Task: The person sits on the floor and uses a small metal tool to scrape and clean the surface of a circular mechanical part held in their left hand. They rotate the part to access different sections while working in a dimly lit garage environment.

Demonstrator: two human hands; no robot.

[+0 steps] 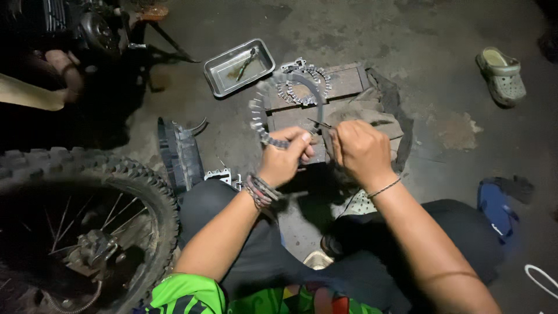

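Down at the near edge, a green patterned shirt hem (192, 293) and dark trousers (273, 256) over bent knees, the person sitting low over a concrete floor (465, 87). To the left, a knobby motorcycle wheel (87, 215) with its spokes and hub showing. Up from the knees come both forearms: the left hand (283, 157), braided bands on its wrist, has its grip pinched tight on one end of a drive chain (264, 113), and the chain arcs up and over in a blurred loop above the hands. The right hand (361, 152), a thin bracelet at the wrist, is curled into a fist just beside the left; its grip is pressed together around a thin dark tool (318, 123) that pokes toward the chain, though what kind of tool I cannot tell. Just behind the hands, a wooden block (349, 81) lies on the floor with a crumpled rag (383, 116) against it. Past that, a metal tray (232, 72) with a small tool inside. Far right, a green clog (503, 75); far left, dark motorcycle parts (93, 29)
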